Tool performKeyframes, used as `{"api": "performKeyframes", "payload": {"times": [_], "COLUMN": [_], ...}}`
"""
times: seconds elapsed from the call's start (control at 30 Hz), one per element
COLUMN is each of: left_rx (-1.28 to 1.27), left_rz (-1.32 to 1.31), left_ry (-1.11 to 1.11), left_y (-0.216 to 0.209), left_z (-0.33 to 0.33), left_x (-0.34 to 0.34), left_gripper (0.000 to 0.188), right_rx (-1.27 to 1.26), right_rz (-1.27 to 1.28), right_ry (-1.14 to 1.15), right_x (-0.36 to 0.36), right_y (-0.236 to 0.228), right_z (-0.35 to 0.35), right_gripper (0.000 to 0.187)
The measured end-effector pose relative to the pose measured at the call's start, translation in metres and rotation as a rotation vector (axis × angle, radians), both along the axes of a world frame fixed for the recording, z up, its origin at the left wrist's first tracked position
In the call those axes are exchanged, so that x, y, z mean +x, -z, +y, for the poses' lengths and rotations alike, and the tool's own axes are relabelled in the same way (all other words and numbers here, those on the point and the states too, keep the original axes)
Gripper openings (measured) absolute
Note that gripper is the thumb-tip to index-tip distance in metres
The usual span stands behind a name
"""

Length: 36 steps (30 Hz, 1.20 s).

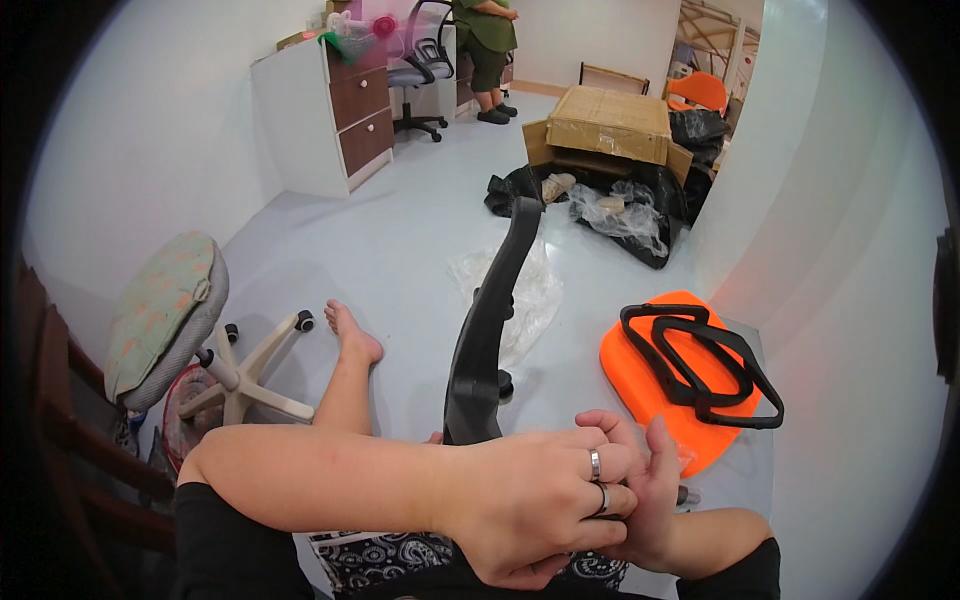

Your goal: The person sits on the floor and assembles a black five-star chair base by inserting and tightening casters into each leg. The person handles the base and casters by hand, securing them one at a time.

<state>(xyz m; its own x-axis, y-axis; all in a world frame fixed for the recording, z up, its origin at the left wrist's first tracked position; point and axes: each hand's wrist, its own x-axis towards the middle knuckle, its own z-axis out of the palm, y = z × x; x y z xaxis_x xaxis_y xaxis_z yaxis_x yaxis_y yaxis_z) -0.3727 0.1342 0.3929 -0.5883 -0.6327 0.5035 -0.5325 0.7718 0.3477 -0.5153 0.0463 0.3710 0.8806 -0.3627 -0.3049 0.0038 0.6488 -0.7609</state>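
My left hand (540,495), with rings on two fingers, reaches across in front of me with its fingers curled into the palm of my right hand (655,480). The right hand is cupped, its thumb raised and its other fingers bent behind the left. Whatever lies between them is hidden. Just beyond my left wrist stands a long, curved black plastic part (480,350) with round knobs on its right side; its lower end is hidden by my forearm. To the right, two black loop-shaped armrests (690,365) lie on an orange chair seat (625,365).
Ahead on the floor are clear plastic wrap (535,290) and an opened cardboard box (610,120) over black bags. A swivel stool (170,320) stands left, near my bare foot (355,335). Farther back are drawers (362,110), an office chair (420,70) and a standing person (487,50).
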Motion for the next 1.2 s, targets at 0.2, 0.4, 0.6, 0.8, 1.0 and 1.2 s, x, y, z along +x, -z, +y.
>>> {"api": "performKeyframes", "payload": {"times": [0.2,0.4,0.6,0.8,1.0,1.2], "left_rx": [0.030,-0.191,-0.148,-0.010,-0.101,0.042], "left_rz": [0.056,0.223,0.481,0.842,0.563,0.499], "left_ry": [0.020,-0.079,-0.311,-0.354,-0.369,-0.342], "left_y": [-0.001,0.002,0.021,0.024,0.021,0.010], "left_z": [0.000,0.001,0.012,0.012,0.016,0.018], "left_x": [0.001,0.008,0.001,0.002,-0.002,-0.001], "left_gripper": [0.044,0.043,0.061,0.092,0.097,0.090], "right_rx": [-0.085,-0.093,-0.794,-0.695,-1.130,-1.053], "right_rz": [0.019,-0.271,-0.380,-0.498,-0.713,-0.695], "right_ry": [-0.060,-0.033,-0.059,-0.129,-0.050,0.049], "right_x": [0.004,0.000,-0.008,0.007,0.016,0.020], "right_y": [-0.004,0.006,0.014,0.016,0.007,0.008], "right_z": [-0.003,-0.005,-0.012,-0.021,-0.022,-0.010], "right_gripper": [0.064,0.061,0.049,0.059,0.016,0.016]}}
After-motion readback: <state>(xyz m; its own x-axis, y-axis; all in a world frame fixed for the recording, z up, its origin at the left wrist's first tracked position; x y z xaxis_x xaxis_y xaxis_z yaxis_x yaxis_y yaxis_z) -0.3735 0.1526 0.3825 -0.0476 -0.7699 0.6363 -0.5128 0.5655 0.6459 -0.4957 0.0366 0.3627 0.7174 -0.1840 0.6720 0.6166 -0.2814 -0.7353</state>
